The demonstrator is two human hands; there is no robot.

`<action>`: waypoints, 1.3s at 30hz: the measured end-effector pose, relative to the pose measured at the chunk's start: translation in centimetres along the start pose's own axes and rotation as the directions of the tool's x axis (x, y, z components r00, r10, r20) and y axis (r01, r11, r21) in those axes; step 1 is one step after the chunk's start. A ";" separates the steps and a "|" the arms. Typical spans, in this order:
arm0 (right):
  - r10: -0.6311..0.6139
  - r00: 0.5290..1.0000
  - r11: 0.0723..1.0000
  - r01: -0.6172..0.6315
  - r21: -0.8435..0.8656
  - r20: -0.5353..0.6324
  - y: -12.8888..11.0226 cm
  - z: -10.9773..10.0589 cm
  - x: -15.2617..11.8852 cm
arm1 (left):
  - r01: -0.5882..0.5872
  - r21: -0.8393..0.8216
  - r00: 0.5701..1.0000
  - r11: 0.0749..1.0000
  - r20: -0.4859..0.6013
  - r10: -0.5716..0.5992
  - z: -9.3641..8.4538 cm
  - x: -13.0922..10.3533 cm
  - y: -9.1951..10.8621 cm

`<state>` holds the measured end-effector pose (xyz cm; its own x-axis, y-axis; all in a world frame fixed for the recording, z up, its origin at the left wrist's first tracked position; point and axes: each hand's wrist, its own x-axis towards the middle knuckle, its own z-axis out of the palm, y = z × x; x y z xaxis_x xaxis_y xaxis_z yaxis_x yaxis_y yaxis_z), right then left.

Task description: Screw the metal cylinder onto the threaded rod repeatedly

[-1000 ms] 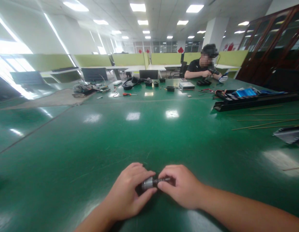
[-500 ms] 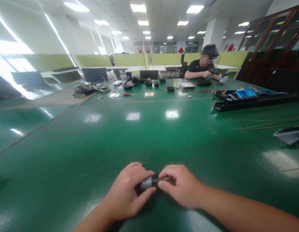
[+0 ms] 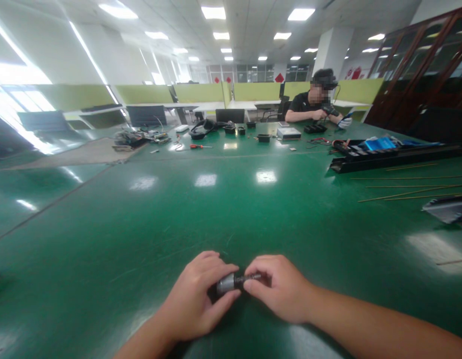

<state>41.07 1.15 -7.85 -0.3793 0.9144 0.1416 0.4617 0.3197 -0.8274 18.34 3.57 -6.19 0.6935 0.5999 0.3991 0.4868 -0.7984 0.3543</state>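
Silver-grey cylinder [image 3: 226,283] with a dark shaft [image 3: 239,281]; green tabletop [image 3: 223,209]; orange screwdriver handle [image 3: 195,146]; lime-green partitions [image 3: 199,91]; reddish-brown cabinet [image 3: 392,85]

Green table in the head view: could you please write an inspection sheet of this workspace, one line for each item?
Surface: glossy green tabletop, fine scratches visible.
Job's things: silver-grey metallic-looking cylinder, with a thin dark shaft at its right end; whether they are joined, I cannot tell.
Clutter: orange-handled screwdriver, small black box, thin brown rods, long black channel, shiny blue material.
Grip: bare left hand around the cylinder; bare right hand pinching the shaft.
Cables: thin red wires, left of the blue material.
Surroundings: person in a black top at the far side, yellow-green partitions, dark reddish-brown cabinet.
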 end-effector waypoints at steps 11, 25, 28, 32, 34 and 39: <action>-0.004 1.000 1.000 0.004 -0.005 0.001 -0.1 -0.1 0.1 | -0.017 0.011 1.000 1.000 -0.001 0.017 0.0 0.0 0.0; 0.049 0.999 0.998 -0.048 0.039 -0.019 -0.2 -0.1 0.0 | 0.013 0.020 1.000 1.000 -0.001 -0.013 0.1 -0.4 -0.5; 0.056 0.998 0.997 -0.055 0.049 -0.019 -0.2 -0.1 0.0 | 0.025 0.000 1.000 1.000 0.014 -0.025 0.2 -0.5 -0.6; 0.078 0.997 0.994 -0.076 0.076 -0.020 -0.1 -0.1 0.0 | 0.024 0.007 1.000 1.000 0.010 -0.024 0.1 -0.5 -0.7; 0.086 0.996 0.993 -0.084 0.086 -0.022 -0.1 -0.1 0.0 | 0.019 0.019 1.000 1.000 0.001 -0.019 0.0 -0.5 -0.8; 0.092 0.995 0.990 -0.089 0.110 -0.023 -0.1 0.1 0.0 | 0.012 0.030 1.000 0.999 -0.013 -0.012 -0.1 -0.5 -0.8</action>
<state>40.99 1.06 -7.81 -0.3168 0.9454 0.0769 0.4024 0.2074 -0.8917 17.55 3.88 -6.61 0.6808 0.6099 0.4057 0.5110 -0.7922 0.3336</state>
